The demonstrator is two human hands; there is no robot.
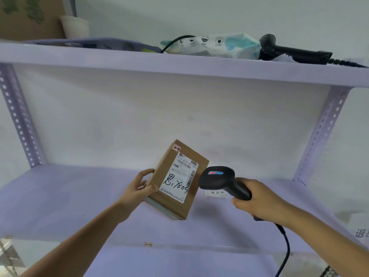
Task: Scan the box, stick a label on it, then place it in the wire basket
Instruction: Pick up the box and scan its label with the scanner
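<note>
A small brown cardboard box (191,198) is held tilted above the middle shelf by my left hand (137,186), which grips its left edge. Its top face carries a white shipping label (179,177) with barcodes and handwritten marks, plus a small pink sticker (176,148) at the far corner. My right hand (257,200) grips the handle of a black barcode scanner (221,179), whose head sits just right of the box and points at the label. The scanner's cable (284,248) hangs down to the lower right. A corner of dark wire mesh (329,271) shows at the bottom right.
The lilac shelf board (69,200) holds a white paper slip (216,193) behind the scanner. On the upper shelf (119,58) lie a white plastic packet (211,45), a second black scanner (293,50), a white cup (74,26) and a cardboard carton (24,17).
</note>
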